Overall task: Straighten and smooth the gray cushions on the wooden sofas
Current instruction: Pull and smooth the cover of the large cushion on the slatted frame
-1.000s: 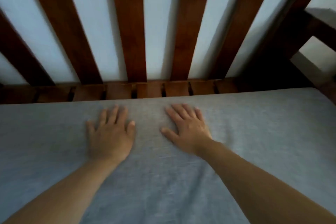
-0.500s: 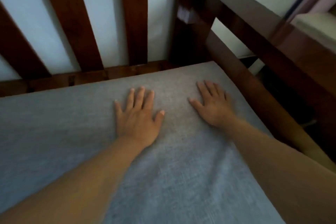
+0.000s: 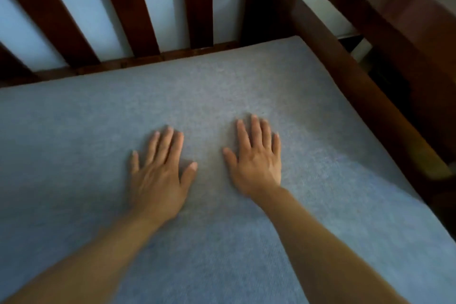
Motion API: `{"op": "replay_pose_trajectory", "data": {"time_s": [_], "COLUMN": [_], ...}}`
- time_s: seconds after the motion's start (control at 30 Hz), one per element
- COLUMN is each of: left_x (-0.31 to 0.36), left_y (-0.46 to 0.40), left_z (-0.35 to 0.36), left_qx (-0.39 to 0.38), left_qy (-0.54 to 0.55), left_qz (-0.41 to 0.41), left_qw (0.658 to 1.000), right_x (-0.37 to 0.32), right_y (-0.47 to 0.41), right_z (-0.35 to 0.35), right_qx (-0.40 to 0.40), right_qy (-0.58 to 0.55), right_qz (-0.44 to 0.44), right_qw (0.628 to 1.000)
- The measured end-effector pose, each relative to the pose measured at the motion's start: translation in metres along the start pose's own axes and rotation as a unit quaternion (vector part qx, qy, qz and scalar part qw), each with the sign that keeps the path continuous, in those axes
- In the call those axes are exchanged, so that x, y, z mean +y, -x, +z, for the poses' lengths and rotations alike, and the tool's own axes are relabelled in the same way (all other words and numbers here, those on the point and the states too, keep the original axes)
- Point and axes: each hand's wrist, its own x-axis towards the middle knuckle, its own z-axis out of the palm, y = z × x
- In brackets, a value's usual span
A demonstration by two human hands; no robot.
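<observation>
the gray cushion [image 3: 246, 96] fills the seat under both hands and runs out of view past the left hand's outer side. beyond the fingertips its back edge lies along the low rail of the wooden sofa [image 3: 197, 52], whose upright slats rise above that rail.

the left hand [image 3: 158, 175] lies palm down on the fabric, fingers straight and close together, thumb spread toward the other hand. it grips nothing; it presses flat.

between the two hands is a bare strip of cover, and no crease shows there, though the picture is a little soft with blur.

the right hand [image 3: 256, 163] is flat as well, fingers straight and slightly fanned, thumb out toward the left hand, palm resting on the cushion. it sits a little farther forward than the left.

to the outer side of the right hand the cushion's edge meets the sofa's side rail [image 3: 370, 86], with the armrest [image 3: 399, 15] above it and dark space between.

judging by the look, the cover is a soft knit or woven cloth over a firm foam slab: light for its bulk, not fragile, with enough grip under a palm to drag slack along. smoothing should go best with flat palms sweeping outward toward the edges. to square it up, the right back corner or the side edge by the rail looks the better hold, gripping slab and cover together.
</observation>
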Motion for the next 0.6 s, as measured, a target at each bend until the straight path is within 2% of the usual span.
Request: {"op": "replay_pose_trajectory", "data": {"time_s": [0.07, 0.13, 0.2, 0.23, 0.3, 0.37, 0.4, 0.5, 0.6], "left_x": [-0.028, -0.05, -0.073, -0.081, -0.086, -0.081, -0.082, -0.078, -0.053], "left_y": [0.03, 0.064, 0.106, 0.117, 0.129, 0.15, 0.171, 0.238, 0.266], "left_z": [-0.008, -0.015, -0.014, -0.013, -0.021, -0.029, -0.026, -0.014, -0.009], "left_qx": [0.006, 0.024, -0.005, -0.033, -0.027, 0.0, 0.012, -0.035, -0.033], "left_qy": [0.03, 0.037, -0.023, -0.031, 0.003, 0.04, 0.035, 0.002, 0.04], "left_qz": [-0.034, -0.046, -0.007, 0.0, -0.029, -0.042, -0.025, 0.031, 0.043], "left_qw": [0.999, 0.998, 1.0, 0.999, 0.999, 0.998, 0.999, 0.999, 0.998], "right_x": [-0.021, -0.042, -0.064, -0.069, -0.081, -0.095, -0.104, -0.112, -0.092], "right_y": [0.018, 0.053, 0.093, 0.105, 0.124, 0.159, 0.186, 0.248, 0.26], "right_z": [-0.004, 0.001, 0.02, 0.027, 0.026, 0.02, 0.024, 0.05, 0.044], "right_qx": [0.016, 0.073, 0.017, -0.009, -0.029, 0.045, 0.053, -0.001, 0.068], "right_qy": [-0.028, -0.037, -0.002, 0.016, -0.026, -0.065, -0.076, -0.024, -0.051], "right_qz": [0.017, -0.02, -0.079, -0.083, -0.032, 0.014, 0.007, -0.051, 0.042], "right_qw": [0.999, 0.996, 0.997, 0.996, 0.999, 0.997, 0.996, 0.998, 0.995]}}
